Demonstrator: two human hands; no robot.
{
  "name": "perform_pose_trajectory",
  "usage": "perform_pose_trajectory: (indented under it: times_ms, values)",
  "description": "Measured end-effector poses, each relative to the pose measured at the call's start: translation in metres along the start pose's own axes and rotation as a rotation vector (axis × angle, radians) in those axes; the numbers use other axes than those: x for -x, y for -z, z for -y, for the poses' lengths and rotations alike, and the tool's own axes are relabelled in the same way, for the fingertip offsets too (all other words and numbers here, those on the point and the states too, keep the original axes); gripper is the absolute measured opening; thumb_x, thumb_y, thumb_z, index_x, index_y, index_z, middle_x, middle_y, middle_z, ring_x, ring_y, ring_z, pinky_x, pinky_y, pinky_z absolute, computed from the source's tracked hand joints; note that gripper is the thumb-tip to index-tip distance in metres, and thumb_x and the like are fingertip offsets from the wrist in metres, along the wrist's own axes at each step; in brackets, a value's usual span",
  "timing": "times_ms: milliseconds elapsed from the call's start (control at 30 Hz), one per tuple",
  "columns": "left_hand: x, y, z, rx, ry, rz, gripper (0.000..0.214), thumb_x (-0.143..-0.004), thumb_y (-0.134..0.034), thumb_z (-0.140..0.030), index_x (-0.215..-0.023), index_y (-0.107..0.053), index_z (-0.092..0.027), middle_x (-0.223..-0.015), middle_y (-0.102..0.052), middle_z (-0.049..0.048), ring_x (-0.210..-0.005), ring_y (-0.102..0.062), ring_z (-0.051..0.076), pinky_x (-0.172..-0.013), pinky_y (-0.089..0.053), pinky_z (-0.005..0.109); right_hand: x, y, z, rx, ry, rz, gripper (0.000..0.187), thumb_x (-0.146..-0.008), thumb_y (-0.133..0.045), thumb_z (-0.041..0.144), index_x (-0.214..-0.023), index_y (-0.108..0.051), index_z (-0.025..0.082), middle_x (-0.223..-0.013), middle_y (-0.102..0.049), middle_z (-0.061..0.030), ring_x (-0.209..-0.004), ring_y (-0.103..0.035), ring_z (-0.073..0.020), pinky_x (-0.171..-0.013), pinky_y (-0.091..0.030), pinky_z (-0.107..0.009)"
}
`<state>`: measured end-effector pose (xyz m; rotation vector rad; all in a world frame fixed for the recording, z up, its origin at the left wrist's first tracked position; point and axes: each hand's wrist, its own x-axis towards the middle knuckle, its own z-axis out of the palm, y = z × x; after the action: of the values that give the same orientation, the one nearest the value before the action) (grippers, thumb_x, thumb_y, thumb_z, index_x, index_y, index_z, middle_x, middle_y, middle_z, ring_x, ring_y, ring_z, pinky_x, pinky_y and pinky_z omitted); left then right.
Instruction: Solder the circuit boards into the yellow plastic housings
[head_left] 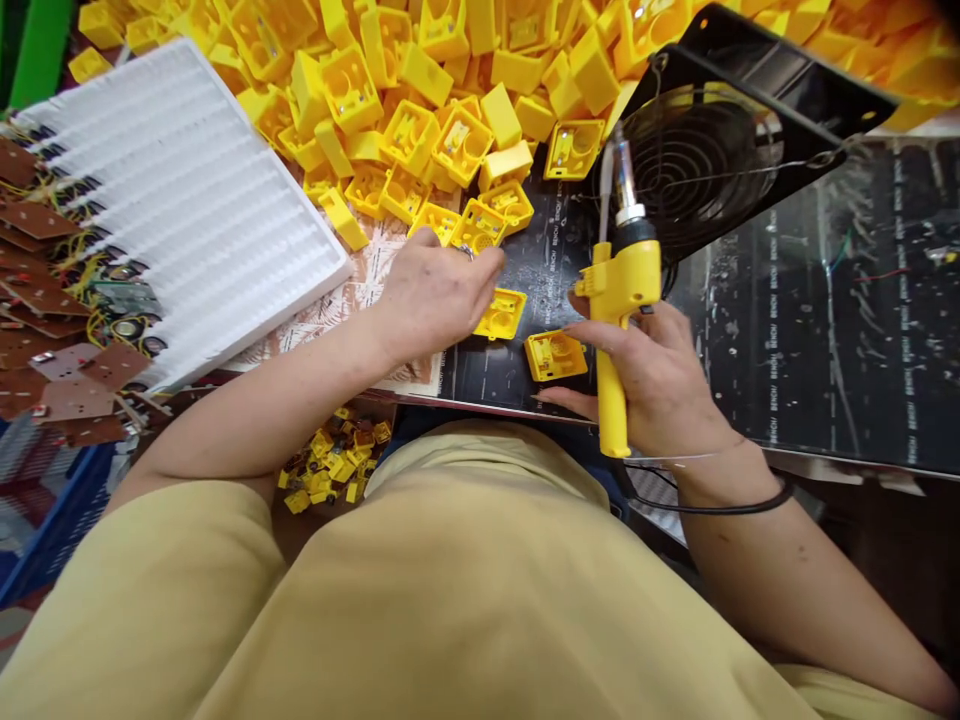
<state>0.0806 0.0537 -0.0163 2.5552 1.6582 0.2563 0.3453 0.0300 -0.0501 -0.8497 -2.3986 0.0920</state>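
Note:
My left hand (442,290) is beside the front of a heap of yellow plastic housings (461,140), its fingers curled. A yellow housing (502,314) lies at its thumb side, partly covered by the hand. What the fingers grip, if anything, is hidden. My right hand (660,370) is wrapped round the handle of a yellow soldering gun (613,370), whose metal tip points away from me. Another open housing (555,356) sits on the black bench top next to the right thumb. Small metal parts show inside the housings.
A black fan (697,150) with a wire guard stands tilted behind the soldering gun. At left lies a white ridged foam tray (217,200), beside brown circuit boards (37,260) with yellow wires. More small yellow pieces (334,465) are below the bench edge. A black cable (720,508) crosses my right wrist.

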Motion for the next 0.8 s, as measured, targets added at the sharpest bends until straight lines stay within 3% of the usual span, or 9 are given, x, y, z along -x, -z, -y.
perform_pose_trajectory:
  times_ms: [100,267,400,500,600,667,733,800]
  values:
    - [0.004,0.002,0.001,-0.062,0.013,-0.047,0.048,-0.108,-0.033,-0.048,-0.124,-0.067,-0.018,-0.108,-0.074,0.0141,-0.115,-0.065,0.033,-0.103,-0.043,0.052,-0.002,-0.012,-0.005,-0.143,0.018,0.013,0.041,-0.097,-0.07,0.043,-0.132,-0.056,0.027,-0.116,-0.073,-0.0067,-0.108,-0.07,-0.0271,-0.095,-0.059,-0.045]
    - [0.01,0.0,-0.016,-0.139,-0.022,0.129,0.066,-0.098,-0.048,-0.071,-0.134,-0.064,-0.017,-0.131,-0.068,0.0197,-0.122,-0.059,0.041,-0.098,-0.044,0.054,0.0,-0.008,-0.004,-0.068,-0.002,-0.006,0.046,-0.096,-0.073,0.043,-0.134,-0.054,0.024,-0.106,-0.073,-0.0076,-0.097,-0.074,-0.026,-0.08,-0.062,-0.037]
    - [0.007,-0.007,-0.024,-0.083,0.009,0.117,0.08,-0.095,-0.037,-0.084,-0.126,-0.067,-0.017,-0.113,-0.074,0.0183,-0.117,-0.06,0.039,-0.104,-0.042,0.059,0.003,-0.002,0.002,0.0,-0.05,-0.009,0.049,-0.095,-0.073,0.047,-0.135,-0.055,0.025,-0.099,-0.073,-0.0068,-0.088,-0.074,-0.0258,-0.072,-0.06,-0.036]
    - [0.014,0.001,-0.019,0.021,0.021,0.066,0.097,-0.091,-0.03,-0.091,-0.145,-0.058,-0.016,-0.092,-0.075,0.0123,-0.107,-0.065,0.035,-0.11,-0.04,0.06,0.006,-0.005,0.007,0.06,-0.07,-0.034,0.047,-0.097,-0.07,0.053,-0.132,-0.059,0.022,-0.09,-0.071,-0.0051,-0.08,-0.072,-0.0238,-0.067,-0.057,-0.034]
    - [0.032,0.023,0.005,0.075,-0.03,0.036,0.092,-0.097,-0.022,-0.085,-0.154,-0.052,-0.018,-0.092,-0.076,0.0094,-0.1,-0.07,0.029,-0.107,-0.048,0.051,0.005,-0.012,0.011,0.097,-0.042,-0.059,0.044,-0.097,-0.07,0.054,-0.125,-0.063,0.021,-0.086,-0.07,-0.0042,-0.074,-0.07,-0.0219,-0.065,-0.054,-0.033]
    - [0.046,0.035,0.029,0.114,-0.049,0.019,0.078,-0.104,-0.026,-0.073,-0.153,-0.053,-0.019,-0.119,-0.076,0.0121,-0.114,-0.07,0.028,-0.105,-0.051,0.045,0.002,-0.018,0.013,0.106,-0.023,-0.084,0.044,-0.096,-0.071,0.054,-0.123,-0.064,0.021,-0.087,-0.071,-0.005,-0.073,-0.068,-0.0217,-0.064,-0.052,-0.033]
    - [0.056,0.041,0.052,0.122,-0.102,0.072,0.065,-0.105,-0.041,-0.06,-0.154,-0.051,-0.02,-0.15,-0.062,0.0154,-0.137,-0.059,0.031,-0.113,-0.049,0.045,-0.003,-0.023,0.015,0.115,-0.006,-0.105,0.042,-0.096,-0.07,0.052,-0.123,-0.063,0.021,-0.089,-0.071,-0.006,-0.077,-0.069,-0.0233,-0.067,-0.052,-0.035]
    - [0.062,0.04,0.065,0.101,-0.181,0.184,0.058,-0.104,-0.05,-0.044,-0.157,-0.047,-0.019,-0.164,-0.048,0.0179,-0.15,-0.049,0.033,-0.12,-0.044,0.049,-0.01,-0.03,0.018,0.109,-0.01,-0.124,0.043,-0.097,-0.069,0.053,-0.126,-0.061,0.023,-0.094,-0.072,-0.0072,-0.085,-0.07,-0.026,-0.077,-0.055,-0.039]
